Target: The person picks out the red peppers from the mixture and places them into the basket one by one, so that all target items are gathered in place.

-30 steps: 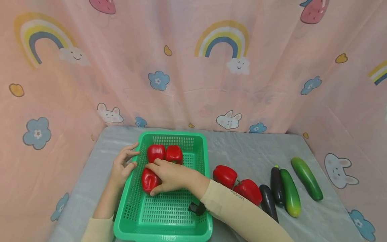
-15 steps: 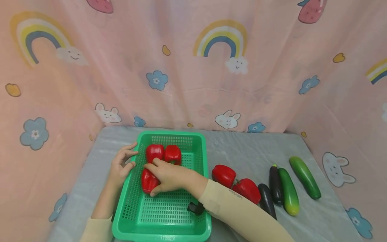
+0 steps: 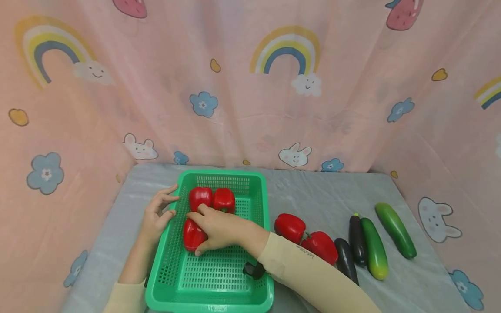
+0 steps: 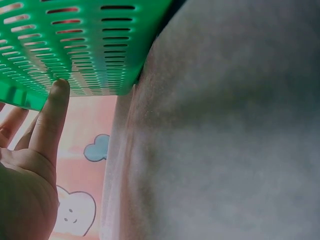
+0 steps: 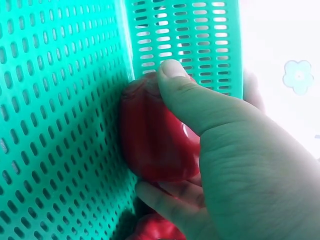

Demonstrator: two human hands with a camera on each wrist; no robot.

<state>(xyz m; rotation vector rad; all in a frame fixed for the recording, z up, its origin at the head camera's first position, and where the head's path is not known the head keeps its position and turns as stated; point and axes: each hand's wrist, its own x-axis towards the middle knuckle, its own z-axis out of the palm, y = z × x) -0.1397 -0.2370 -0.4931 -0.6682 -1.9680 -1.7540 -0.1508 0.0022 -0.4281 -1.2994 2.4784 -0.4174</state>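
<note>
Inside the green basket (image 3: 209, 306), my right hand (image 3: 221, 228) holds a red bell pepper (image 3: 193, 237), thumb on one side and fingers on the other. In the right wrist view this bell pepper (image 5: 155, 135) sits against the basket floor, close to the side wall. Two more red bell peppers, a left one (image 3: 200, 198) and a right one (image 3: 224, 200), lie side by side toward the basket's far end. My left hand (image 3: 156, 217) is at the basket's left side, fingers extended. In the left wrist view its thumb (image 4: 52, 117) touches the slotted wall (image 4: 75, 45).
Right of the basket lie two red bell peppers (image 3: 289, 227) (image 3: 322, 247). Beyond them are two dark eggplants (image 3: 358, 241) (image 3: 345, 261) and two green cucumbers (image 3: 374, 248) (image 3: 396, 229). A grey cloth (image 3: 313, 193) covers the table, and a pink printed curtain (image 3: 242, 130) surrounds it.
The head view shifts very slightly. Both hands keep their places, and the bell pepper under my right hand stays at nearly the same spot.
</note>
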